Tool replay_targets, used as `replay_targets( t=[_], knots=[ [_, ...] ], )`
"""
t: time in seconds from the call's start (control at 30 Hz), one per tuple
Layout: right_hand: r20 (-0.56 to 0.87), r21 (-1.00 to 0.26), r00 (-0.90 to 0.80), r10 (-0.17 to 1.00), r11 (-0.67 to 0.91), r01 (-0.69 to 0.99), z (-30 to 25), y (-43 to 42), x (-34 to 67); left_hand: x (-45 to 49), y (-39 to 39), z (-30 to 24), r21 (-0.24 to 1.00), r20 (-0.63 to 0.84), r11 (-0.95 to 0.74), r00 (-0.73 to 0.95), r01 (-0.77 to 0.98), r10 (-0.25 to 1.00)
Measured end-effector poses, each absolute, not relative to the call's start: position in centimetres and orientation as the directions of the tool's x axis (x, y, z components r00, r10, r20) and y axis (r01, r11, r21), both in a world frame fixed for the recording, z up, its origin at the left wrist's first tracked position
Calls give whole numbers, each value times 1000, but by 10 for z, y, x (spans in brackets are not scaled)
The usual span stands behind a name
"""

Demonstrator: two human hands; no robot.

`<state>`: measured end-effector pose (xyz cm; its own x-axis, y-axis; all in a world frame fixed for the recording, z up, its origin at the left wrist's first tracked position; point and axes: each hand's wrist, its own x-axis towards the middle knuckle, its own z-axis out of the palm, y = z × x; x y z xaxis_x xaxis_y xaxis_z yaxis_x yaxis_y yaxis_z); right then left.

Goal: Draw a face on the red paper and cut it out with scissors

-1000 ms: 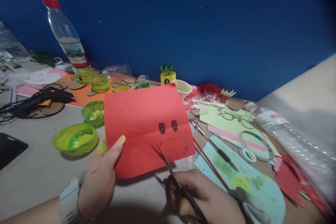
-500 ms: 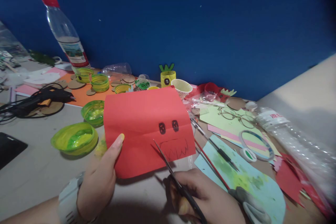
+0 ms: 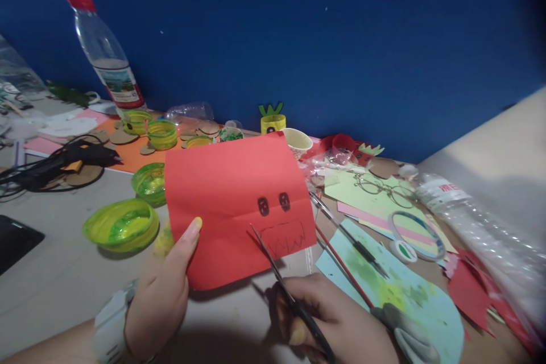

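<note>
One pair of scissors (image 3: 295, 306) points diagonally forward-left.

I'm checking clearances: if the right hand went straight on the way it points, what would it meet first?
Most likely the red paper: the scissors in the right hand angle up and left across it. Whether they already touch it is unclear.

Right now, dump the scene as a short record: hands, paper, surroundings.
left hand: grips red paper at its lower left, thumb on the front
right hand: holds scissors
scissors tip: in front of the paper; contact unclear
paper marks: dark eyes above a jagged outline
left side: yellow-green bowl
right side: pen, light-blue sheet
back: red-capped bottle, blue wall
</note>
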<state>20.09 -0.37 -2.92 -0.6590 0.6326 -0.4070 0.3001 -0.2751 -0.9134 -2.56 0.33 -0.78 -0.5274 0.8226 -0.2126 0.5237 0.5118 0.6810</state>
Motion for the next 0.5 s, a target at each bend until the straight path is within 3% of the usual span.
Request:
replay_targets(
  t=[0.07,0.27,0.5],
  knots=[
    [-396,-918,-664,634,-276,283,-30,-3,202,-21,6,1,701,-343,586,-527,407,777],
    [-399,-916,-662,635,-303,261,-32,-6,201,-15,7,10,791,-382,562,-522,243,762],
    [-397,-909,-641,657,-378,176,-37,-10,201,-12,8,11,730,-363,577,-509,365,781]
  ],
)
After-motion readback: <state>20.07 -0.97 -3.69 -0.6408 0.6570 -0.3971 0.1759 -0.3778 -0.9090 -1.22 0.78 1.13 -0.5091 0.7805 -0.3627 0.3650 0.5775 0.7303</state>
